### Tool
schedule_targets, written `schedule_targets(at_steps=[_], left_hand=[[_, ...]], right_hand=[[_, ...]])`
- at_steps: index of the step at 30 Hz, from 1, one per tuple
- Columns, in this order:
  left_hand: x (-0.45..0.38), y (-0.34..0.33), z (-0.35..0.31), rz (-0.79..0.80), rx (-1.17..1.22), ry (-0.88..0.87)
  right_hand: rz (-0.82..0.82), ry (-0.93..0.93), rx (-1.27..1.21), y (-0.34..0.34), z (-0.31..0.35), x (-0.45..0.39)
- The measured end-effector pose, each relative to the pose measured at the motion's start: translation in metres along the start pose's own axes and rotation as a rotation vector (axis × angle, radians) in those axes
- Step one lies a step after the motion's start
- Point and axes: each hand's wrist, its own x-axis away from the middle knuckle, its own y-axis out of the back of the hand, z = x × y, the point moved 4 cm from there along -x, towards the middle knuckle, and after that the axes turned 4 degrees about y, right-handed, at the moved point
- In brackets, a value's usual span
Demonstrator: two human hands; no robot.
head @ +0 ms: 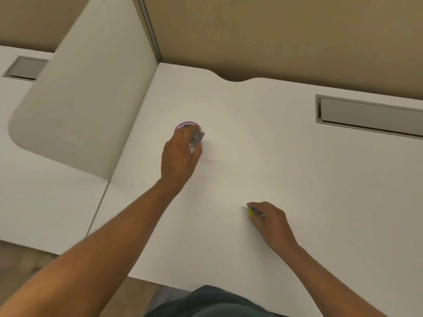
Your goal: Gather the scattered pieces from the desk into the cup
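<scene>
nearly done by the look of it: no loose pieces show on the white tabletop. the left hand reaches far out, fingers curled round the purple-rimmed cup, blurry pieces inside. nearer in, the right hand rests low, pinching a small yellow piece. that one looks like what is left to drop in.

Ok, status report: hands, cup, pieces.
Left hand grips grey piece beside cup. Right hand pinches yellow piece on desk. Path clear.
</scene>
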Motion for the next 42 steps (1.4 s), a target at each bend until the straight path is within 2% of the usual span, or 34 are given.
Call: schedule_targets(at_steps=[2, 5, 11, 17, 21, 26, 31, 36, 38, 40, 42], left_hand=[[-0.023, 0.013, 0.015, 0.007, -0.118, 0.05], [-0.045, 0.014, 0.032, 0.121, -0.315, 0.088], [-0.056, -0.005, 0.041, 0.287, -0.531, 0.005], [-0.051, -0.008, 0.048, 0.293, -0.444, -0.099], [-0.045, -0.004, 0.059, 0.3, -0.267, -0.082], [-0.038, -0.003, 0.067, 0.313, -0.27, -0.1], [-0.036, -0.004, 0.071, 0.281, -0.35, -0.127], [-0.036, -0.003, 0.07, 0.326, -0.393, -0.16], [-0.036, 0.001, 0.068, 0.313, -0.393, -0.178], [-0.033, 0.008, 0.062, 0.277, -0.359, -0.198], [-0.033, 0.015, 0.052, 0.246, -0.316, -0.218]], right_hand=[[0.007, -0.004, -0.066, -0.005, 0.015, -0.009], [-0.013, 0.002, -0.176, -0.01, 0.044, -0.029], [-0.128, 0.149, -0.235, 0.002, 0.119, -0.092], [-0.142, 0.403, 0.042, 0.003, 0.182, -0.161], [-0.035, 0.468, 0.288, -0.02, 0.196, -0.194], [0.075, 0.549, 0.588, -0.044, 0.195, -0.208], [0.008, 0.645, 0.622, -0.046, 0.198, -0.203], [0.054, 0.557, 0.645, -0.051, 0.187, -0.204], [-0.004, 0.609, 0.644, -0.047, 0.188, -0.202], [-0.072, 0.548, 0.586, -0.036, 0.193, -0.197], [-0.121, 0.596, 0.595, -0.021, 0.2, -0.188]])
